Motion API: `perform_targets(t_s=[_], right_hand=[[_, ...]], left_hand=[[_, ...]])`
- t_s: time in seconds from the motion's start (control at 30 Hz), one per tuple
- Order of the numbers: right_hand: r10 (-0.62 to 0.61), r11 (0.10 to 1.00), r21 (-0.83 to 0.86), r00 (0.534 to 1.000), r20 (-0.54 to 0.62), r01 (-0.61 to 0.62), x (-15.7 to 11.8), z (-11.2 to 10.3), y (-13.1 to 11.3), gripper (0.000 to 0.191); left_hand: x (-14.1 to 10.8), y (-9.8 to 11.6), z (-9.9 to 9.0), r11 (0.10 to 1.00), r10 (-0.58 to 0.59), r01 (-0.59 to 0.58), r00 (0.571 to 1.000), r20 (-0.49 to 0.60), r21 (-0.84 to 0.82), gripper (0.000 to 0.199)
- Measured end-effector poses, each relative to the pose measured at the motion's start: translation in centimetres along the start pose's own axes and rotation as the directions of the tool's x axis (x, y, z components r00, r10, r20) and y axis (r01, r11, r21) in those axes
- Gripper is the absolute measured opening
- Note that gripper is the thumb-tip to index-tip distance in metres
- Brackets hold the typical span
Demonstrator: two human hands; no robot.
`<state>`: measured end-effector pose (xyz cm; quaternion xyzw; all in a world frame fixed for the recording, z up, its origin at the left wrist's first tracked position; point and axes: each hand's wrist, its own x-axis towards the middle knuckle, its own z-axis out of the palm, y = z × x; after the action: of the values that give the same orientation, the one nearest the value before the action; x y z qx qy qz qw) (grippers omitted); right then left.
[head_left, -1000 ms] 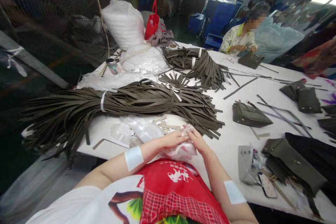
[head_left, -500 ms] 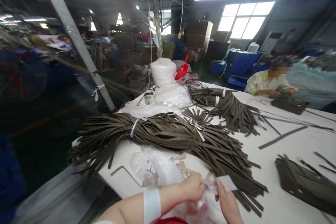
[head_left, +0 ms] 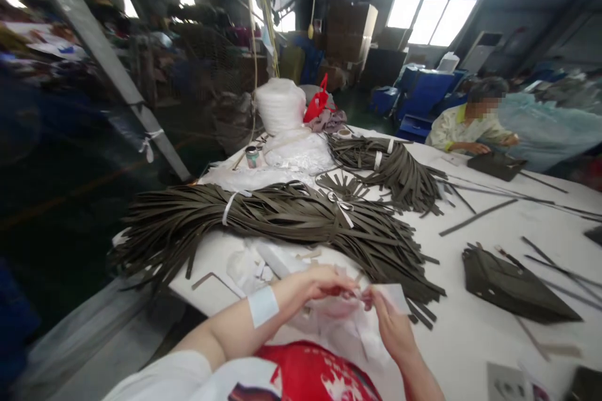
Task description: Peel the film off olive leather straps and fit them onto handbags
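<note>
My left hand [head_left: 329, 283] is closed, its fingertips pinching thin translucent plastic [head_left: 353, 319] near the front edge of the white table. Close to its right, my right hand [head_left: 383, 310] pinches the same plastic, with a pale square sheet [head_left: 395, 297] lying against its fingers. A light patch [head_left: 263, 307] is stuck on my left forearm. Beyond the hands stretches a long bundle of dark olive strips [head_left: 282, 216], tied with white bands. What exactly lies between the fingertips is too small to make out.
Behind the bundle are a second strip bundle [head_left: 399, 172], a white foam roll [head_left: 279, 106] and a small jar [head_left: 253, 156]. A dark olive bag piece [head_left: 512, 285] lies right. Far right, a person [head_left: 470, 116] handles a dark piece. A metal pole [head_left: 108, 62] slants at left.
The camera view has tilted down and shifted, showing more of my red and white shirt and the table's right side. Both hands remain close together at the plastic; my left fingers have turned.
</note>
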<state>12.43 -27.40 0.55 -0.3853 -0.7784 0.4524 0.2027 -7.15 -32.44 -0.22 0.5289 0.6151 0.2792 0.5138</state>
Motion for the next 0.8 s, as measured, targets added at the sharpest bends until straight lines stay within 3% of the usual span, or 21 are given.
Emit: perform_targets(t_s=[0.03, 0.1, 0.17, 0.23, 0.3, 0.43, 0.53, 0.63, 0.73, 0.8], right_hand=[[-0.034, 0.999, -0.002, 0.994, 0.102, 0.034, -0.3, -0.6, -0.8, 0.059], [-0.139, 0.990, 0.068, 0.922, 0.361, 0.123, -0.5, -2.0, -2.2, 0.054], [-0.244, 0.965, 0.204, 0.860, 0.447, 0.168, -0.2, -3.3, -3.2, 0.056], [-0.229, 0.955, 0.259, 0.911, 0.343, 0.142, 0.3, -4.0, -3.5, 0.057], [-0.126, 0.972, 0.221, 0.966, 0.227, 0.074, 1.1, -3.6, -3.2, 0.051], [-0.020, 0.989, 0.149, 0.976, 0.217, -0.013, 2.1, -0.6, -1.5, 0.036], [0.039, 0.984, 0.163, 0.986, 0.164, -0.066, 2.1, 1.6, -0.2, 0.038], [0.086, 0.972, 0.210, 0.989, 0.116, -0.110, 1.9, 2.8, 0.5, 0.040], [0.118, 0.959, 0.247, 0.989, 0.092, -0.138, 2.2, 2.8, 0.4, 0.040], [0.127, 0.951, 0.266, 0.984, 0.124, -0.156, 2.5, 2.3, 0.0, 0.042]], left_hand=[[0.1, -0.2, -0.2, 0.999, -0.006, 0.006, 1.000, 0.012, -0.032, 0.031], [0.2, -0.6, -0.4, 0.998, -0.014, 0.016, 0.999, 0.031, -0.063, 0.035], [-0.1, -0.4, -0.4, 0.998, -0.007, 0.010, 0.999, 0.051, -0.054, 0.037], [-0.5, 0.3, -0.3, 1.000, 0.028, -0.027, 0.996, 0.083, -0.014, 0.032], [-1.0, 1.5, -0.1, 0.994, 0.087, -0.094, 0.988, 0.128, 0.050, 0.026], [-1.7, 3.4, 0.2, 0.948, 0.207, -0.237, 0.966, 0.154, 0.210, 0.035], [-2.0, 4.0, 0.5, 0.894, 0.259, -0.271, 0.962, 0.084, 0.355, 0.026], [-2.2, 3.9, 1.0, 0.842, 0.269, -0.203, 0.961, -0.062, 0.500, 0.023], [-2.1, 3.6, 1.3, 0.798, 0.274, -0.110, 0.942, -0.194, 0.592, 0.022], [-1.9, 3.4, 1.0, 0.765, 0.291, -0.093, 0.933, -0.213, 0.637, 0.019]])
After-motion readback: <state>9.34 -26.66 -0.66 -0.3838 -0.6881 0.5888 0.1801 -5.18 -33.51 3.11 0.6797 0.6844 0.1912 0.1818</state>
